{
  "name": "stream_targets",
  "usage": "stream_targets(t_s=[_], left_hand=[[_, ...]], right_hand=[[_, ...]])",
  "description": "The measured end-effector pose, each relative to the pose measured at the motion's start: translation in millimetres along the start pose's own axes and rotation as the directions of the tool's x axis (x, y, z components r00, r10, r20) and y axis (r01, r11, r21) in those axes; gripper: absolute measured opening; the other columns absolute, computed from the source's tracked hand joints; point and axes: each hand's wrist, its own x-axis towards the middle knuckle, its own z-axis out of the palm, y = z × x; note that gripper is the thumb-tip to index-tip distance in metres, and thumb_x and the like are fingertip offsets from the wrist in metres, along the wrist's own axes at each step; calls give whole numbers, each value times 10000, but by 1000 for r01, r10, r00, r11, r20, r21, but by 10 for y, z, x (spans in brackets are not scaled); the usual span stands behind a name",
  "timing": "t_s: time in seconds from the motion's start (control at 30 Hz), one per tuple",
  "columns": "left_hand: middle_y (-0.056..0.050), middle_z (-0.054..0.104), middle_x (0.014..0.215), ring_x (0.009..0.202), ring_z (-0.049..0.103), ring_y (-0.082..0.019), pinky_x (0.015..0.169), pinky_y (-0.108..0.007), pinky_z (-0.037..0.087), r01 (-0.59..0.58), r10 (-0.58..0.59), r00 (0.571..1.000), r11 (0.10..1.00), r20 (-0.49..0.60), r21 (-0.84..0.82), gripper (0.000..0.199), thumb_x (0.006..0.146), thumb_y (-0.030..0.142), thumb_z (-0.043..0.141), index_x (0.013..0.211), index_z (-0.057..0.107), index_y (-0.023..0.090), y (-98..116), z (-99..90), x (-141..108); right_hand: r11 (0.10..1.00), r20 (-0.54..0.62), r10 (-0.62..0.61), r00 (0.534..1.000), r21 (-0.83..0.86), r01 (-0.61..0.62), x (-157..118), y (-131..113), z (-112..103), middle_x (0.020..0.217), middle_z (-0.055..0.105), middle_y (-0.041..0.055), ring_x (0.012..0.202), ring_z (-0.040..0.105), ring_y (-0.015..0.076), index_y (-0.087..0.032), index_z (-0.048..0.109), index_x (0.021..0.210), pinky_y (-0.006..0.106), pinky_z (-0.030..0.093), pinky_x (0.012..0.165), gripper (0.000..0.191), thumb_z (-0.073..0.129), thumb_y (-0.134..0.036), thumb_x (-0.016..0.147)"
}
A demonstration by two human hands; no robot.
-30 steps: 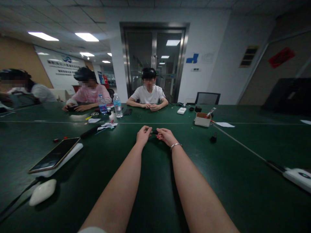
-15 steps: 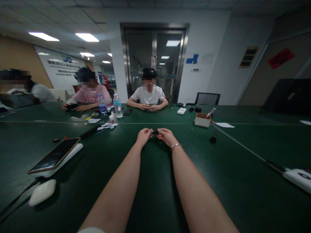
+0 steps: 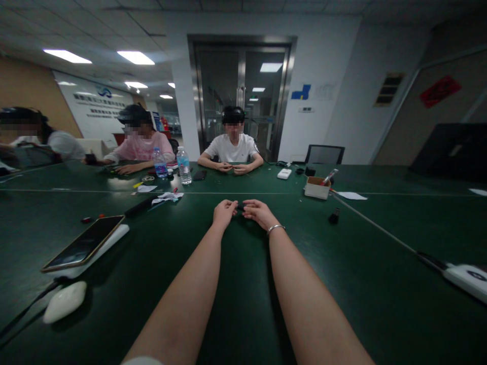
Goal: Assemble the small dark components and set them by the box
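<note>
One small dark object (image 3: 240, 207) is pinched at opposite ends by the left hand (image 3: 225, 214) and right hand (image 3: 259, 213), over the green table (image 3: 245, 284). Both forearms (image 3: 188, 281) are stretched forward, converging. The object's long axis is set roughly crosswise; its leading end cannot be told. Two bottles (image 3: 184, 170) are seen beyond.

Yes, this is an office, and here's what gives it away: a long green tabletop (image 3: 251, 284) stretches out, meeting-table fashion, with people (image 3: 232, 149) seated along its far edge and toward its far left corner. Beyond that far edge stand metal-framed glass double doors (image 3: 218, 96). Over behind the far left corner, there's a wall sign (image 3: 91, 99) bearing a logo and lines of lettering, company-style. A dark-framed chair (image 3: 325, 153) waits past the far edge, right of the doors, and overhead, bright rectangular light panels (image 3: 136, 58) glow in a tiled ceiling (image 3: 99, 25).
</note>
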Motion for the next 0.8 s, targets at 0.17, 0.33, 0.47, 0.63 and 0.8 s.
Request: stream_targets(t_s=[0.17,0.33,0.47,0.63,0.8], left_hand=[[-8,611,604,536,560,-107,542,-217,424,-37,42,998,993,38,-111,249,739,383,600,840,616,156,13,12,-5],[-46,650,681,600,590,-113,603,-235,449,30,-1,991,977,133,-211,236,749,287,595,903,660,120,65,4,-3],[-56,661,703,623,587,-121,602,-238,443,12,13,992,981,128,-191,250,745,290,603,906,684,117,52,-15,4],[-67,675,796,690,576,-141,568,-228,418,-17,27,997,990,76,-138,313,719,343,622,936,703,132,20,-44,16],[-34,644,710,640,553,-124,559,-221,405,-65,78,995,979,63,-192,348,689,327,650,990,682,156,19,-39,22]], right_hand=[[1000,-48,10,999,25,-9,25,11,3,704,667,40,526,647,109,-122,624,867,200,545,515,135,638,-45,757],[995,-104,9,995,95,1,64,27,-23,710,673,42,513,641,113,-131,629,843,214,546,497,78,619,-81,784],[995,-94,-9,996,100,19,73,33,-37,723,673,48,521,648,119,-125,631,850,224,556,522,100,624,-62,772],[996,-105,8,994,93,1,64,22,-35,750,682,64,543,664,132,-114,630,895,235,566,550,145,621,-46,768],[996,-84,14,996,90,-6,41,10,-27,727,683,58,573,667,128,-112,633,891,240,578,591,159,640,-35,752]])
